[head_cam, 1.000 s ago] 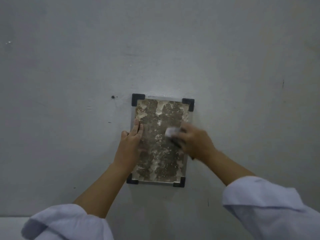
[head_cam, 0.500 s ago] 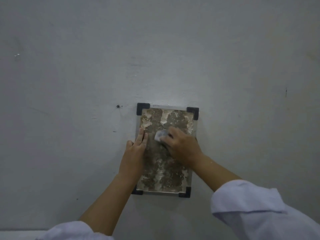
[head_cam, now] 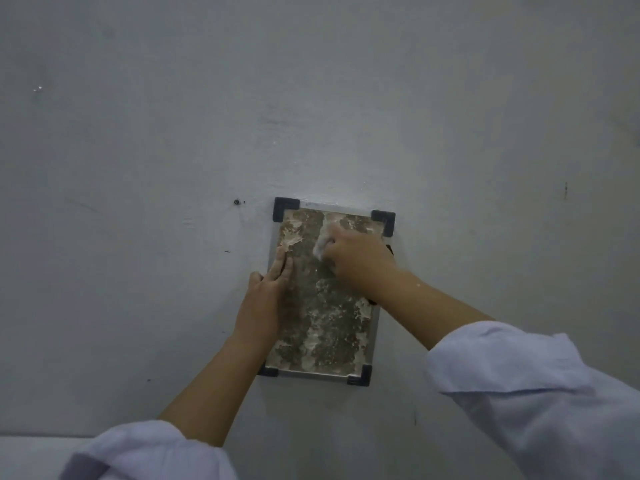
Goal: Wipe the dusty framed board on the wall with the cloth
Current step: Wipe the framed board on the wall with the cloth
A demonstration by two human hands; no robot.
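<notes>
A small framed board (head_cam: 322, 320) with a silver frame and black corner caps hangs on the grey wall. Its surface is covered in brown dust with pale patches. My left hand (head_cam: 266, 296) lies flat, fingers together, against the board's left edge. My right hand (head_cam: 360, 261) presses a small white cloth (head_cam: 320, 245) on the upper middle of the board. Most of the cloth is hidden under my fingers.
The grey wall (head_cam: 311, 98) fills the view. A small screw or hole (head_cam: 236, 201) sits left of the board's top corner. A pale ledge (head_cam: 41, 452) shows at the bottom left. Both arms wear pale rolled sleeves.
My right hand has carried the cloth from the board's right middle leftwards and then upwards toward the top. My left hand has stayed on the left edge.
</notes>
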